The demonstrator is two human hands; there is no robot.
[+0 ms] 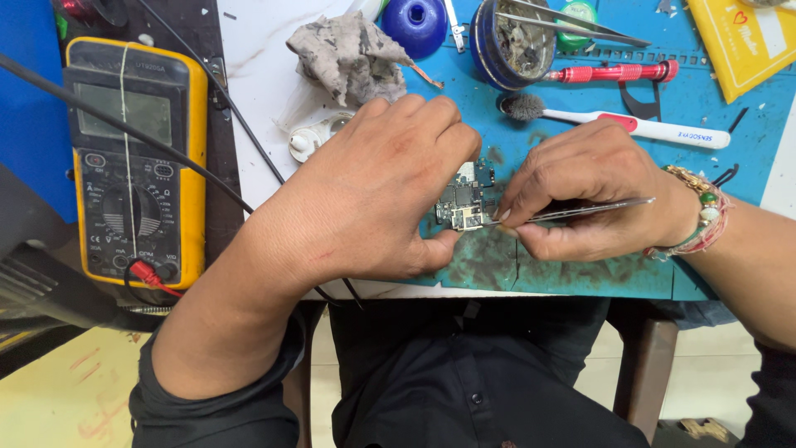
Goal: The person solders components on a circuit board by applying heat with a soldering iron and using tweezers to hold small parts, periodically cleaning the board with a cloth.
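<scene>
Green-and-black circuit board (466, 202) sits on the blue mat (580, 158), pinned by your left hand (365, 199), fingers closed on its edge. Your right hand (593, 203) pinches steel tweezers (580, 210), tips touching the board, so you look mid-job; brush (613, 122) and multimeter (137, 158) lie idle.

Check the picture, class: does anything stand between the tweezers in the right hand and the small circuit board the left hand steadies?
Nothing visible does. The tweezers in the right hand reach straight to the circuit board, their tips at its edge. The left hand holds the board from the other side.
</scene>
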